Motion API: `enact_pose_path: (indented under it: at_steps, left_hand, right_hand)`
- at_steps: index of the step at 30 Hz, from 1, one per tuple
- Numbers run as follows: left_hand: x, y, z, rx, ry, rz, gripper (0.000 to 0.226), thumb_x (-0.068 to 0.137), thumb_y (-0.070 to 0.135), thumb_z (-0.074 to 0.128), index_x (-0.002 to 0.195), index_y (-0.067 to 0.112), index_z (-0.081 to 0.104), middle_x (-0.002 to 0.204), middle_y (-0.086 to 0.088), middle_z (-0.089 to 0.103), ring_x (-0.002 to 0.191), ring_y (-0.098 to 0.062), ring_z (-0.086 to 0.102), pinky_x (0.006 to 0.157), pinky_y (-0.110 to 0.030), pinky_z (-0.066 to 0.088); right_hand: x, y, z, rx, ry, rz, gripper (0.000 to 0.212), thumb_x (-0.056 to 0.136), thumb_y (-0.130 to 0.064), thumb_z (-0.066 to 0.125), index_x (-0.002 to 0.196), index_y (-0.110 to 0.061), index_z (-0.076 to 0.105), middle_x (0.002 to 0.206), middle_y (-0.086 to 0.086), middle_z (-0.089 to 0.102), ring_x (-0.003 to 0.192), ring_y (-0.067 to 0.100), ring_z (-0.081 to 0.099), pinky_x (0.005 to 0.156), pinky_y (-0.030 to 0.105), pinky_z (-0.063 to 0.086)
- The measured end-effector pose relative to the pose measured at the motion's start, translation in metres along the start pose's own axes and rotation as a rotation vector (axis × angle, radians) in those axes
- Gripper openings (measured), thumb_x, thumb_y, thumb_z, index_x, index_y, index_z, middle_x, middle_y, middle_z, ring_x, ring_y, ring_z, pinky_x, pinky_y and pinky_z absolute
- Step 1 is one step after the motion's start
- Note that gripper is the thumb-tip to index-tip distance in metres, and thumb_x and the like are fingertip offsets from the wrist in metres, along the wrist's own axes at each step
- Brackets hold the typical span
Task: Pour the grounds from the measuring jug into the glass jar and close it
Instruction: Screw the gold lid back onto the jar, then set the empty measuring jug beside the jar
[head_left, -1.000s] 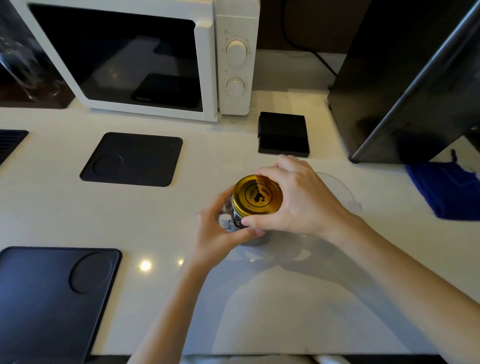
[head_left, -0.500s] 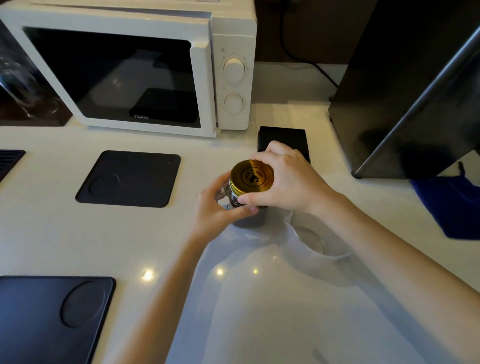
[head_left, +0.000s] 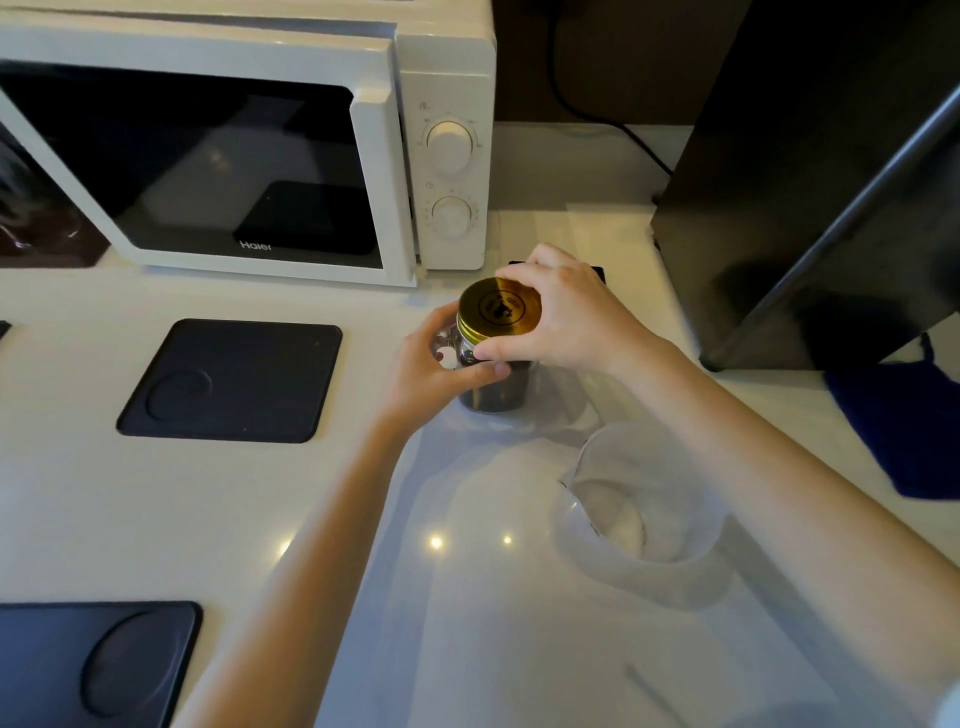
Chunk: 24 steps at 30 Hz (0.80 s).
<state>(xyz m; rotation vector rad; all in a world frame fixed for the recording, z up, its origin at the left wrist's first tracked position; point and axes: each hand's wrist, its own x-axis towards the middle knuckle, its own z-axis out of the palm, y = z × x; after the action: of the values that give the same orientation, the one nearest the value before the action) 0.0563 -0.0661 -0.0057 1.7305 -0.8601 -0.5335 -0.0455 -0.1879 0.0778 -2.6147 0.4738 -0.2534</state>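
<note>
A glass jar (head_left: 493, 397) with dark grounds in it stands on the white counter (head_left: 208, 509), in front of the microwave. A gold lid (head_left: 500, 310) sits on its mouth. My right hand (head_left: 571, 317) wraps the lid's rim from the right. My left hand (head_left: 436, 371) grips the jar's glass body from the left. A clear plastic measuring jug (head_left: 641, 499) stands upright to the front right of the jar, under my right forearm, and looks empty.
A white microwave (head_left: 249, 156) stands behind the jar. A tall black appliance (head_left: 810, 182) is at right, a blue cloth (head_left: 904, 431) below it. Black mats lie at left (head_left: 234, 379) and at the front left (head_left: 88, 670). A small black block (head_left: 597, 271) peeks out behind my right hand.
The view has shifted so the jar and hands appear farther from me and the measuring jug has come fully into sight. Both hands keep their hold on jar and lid.
</note>
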Motion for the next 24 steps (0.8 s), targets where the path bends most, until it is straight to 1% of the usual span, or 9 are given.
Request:
enact_pose_path:
  at_steps: [4,6,8,10,12,15,18,20,24]
  left_hand:
    - [0.001,-0.001,0.001,-0.018,-0.013,-0.008,0.074,0.058,0.043,0.077,0.124,0.026,0.048,0.117,0.004,0.059,0.114,-0.017,0.052,0.101,-0.042,0.043]
    - [0.0,0.0,0.002,-0.025,-0.018,-0.017,0.075,0.055,0.051,0.074,0.123,0.031,0.048,0.118,0.006,0.058,0.114,-0.013,0.052,0.1,-0.037,0.043]
    - [0.0,0.0,0.003,-0.002,-0.024,-0.032,0.08,0.054,0.056,0.072,0.126,0.034,0.045,0.126,0.005,0.055,0.118,-0.012,0.048,0.103,-0.035,0.04]
    - [-0.002,-0.002,0.003,0.037,-0.022,-0.052,0.096,0.053,0.062,0.072,0.136,0.036,0.032,0.141,0.002,0.043,0.129,-0.015,0.038,0.108,-0.039,0.034]
    - [-0.009,-0.003,0.005,0.059,0.021,-0.077,0.105,0.057,0.062,0.071,0.142,0.037,0.016,0.151,0.0,0.028,0.137,-0.018,0.028,0.111,-0.041,0.028]
    - [-0.032,-0.003,0.012,0.138,0.154,-0.081,0.091,0.073,0.052,0.065,0.144,0.033,0.011,0.156,-0.001,0.018,0.141,-0.021,0.021,0.113,-0.048,0.026]
    - [-0.065,-0.003,0.019,0.329,0.232,-0.037,0.067,0.087,0.044,0.052,0.143,0.023,0.022,0.154,-0.004,0.024,0.14,-0.022,0.024,0.113,-0.046,0.025]
    - [-0.088,-0.007,0.022,0.519,0.191,0.021,0.057,0.089,0.045,0.043,0.138,0.019,0.035,0.15,-0.006,0.034,0.138,-0.025,0.028,0.111,-0.041,0.022]
    - [-0.121,-0.023,0.027,0.698,0.057,0.042,0.062,0.086,0.054,0.024,0.134,0.02,0.045,0.147,-0.006,0.04,0.138,-0.025,0.03,0.111,-0.04,0.02]
  right_hand:
    - [0.0,0.003,0.0,-0.03,0.01,-0.024,0.076,0.064,-0.056,0.071,0.126,-0.017,0.05,0.101,0.0,0.045,0.102,0.022,0.046,0.083,0.032,0.039]
    - [-0.001,0.003,0.0,-0.086,-0.004,-0.039,0.077,0.069,-0.058,0.066,0.131,-0.017,0.044,0.112,0.003,0.049,0.109,0.022,0.043,0.086,0.03,0.035]
    - [-0.003,0.004,0.0,-0.124,-0.043,-0.04,0.081,0.073,-0.06,0.059,0.137,-0.017,0.033,0.13,0.005,0.046,0.122,0.023,0.037,0.096,0.035,0.032]
    - [-0.01,0.005,-0.002,-0.075,-0.083,-0.009,0.084,0.077,-0.062,0.053,0.142,-0.02,0.021,0.144,0.005,0.037,0.132,0.023,0.027,0.105,0.042,0.027]
    - [-0.022,0.009,-0.007,0.009,-0.085,0.034,0.079,0.081,-0.058,0.05,0.143,-0.022,0.017,0.149,0.004,0.031,0.136,0.022,0.022,0.108,0.045,0.025]
    - [-0.05,0.016,-0.013,0.152,-0.014,0.09,0.059,0.085,-0.047,0.052,0.136,-0.02,0.036,0.137,0.004,0.046,0.126,0.018,0.038,0.1,0.033,0.036]
    - [-0.085,0.02,-0.019,0.326,0.151,0.117,0.025,0.087,-0.035,0.056,0.108,-0.022,0.061,0.1,-0.005,0.065,0.094,0.0,0.056,0.075,0.008,0.041]
    - [-0.107,0.022,-0.021,0.4,0.287,0.131,0.01,0.087,-0.026,0.057,0.091,-0.022,0.065,0.084,-0.011,0.065,0.081,-0.001,0.057,0.067,0.007,0.042]
    - [-0.147,0.034,-0.005,0.477,0.527,0.236,0.012,0.089,-0.021,0.055,0.085,-0.017,0.065,0.081,-0.002,0.066,0.078,0.009,0.058,0.068,0.015,0.043]
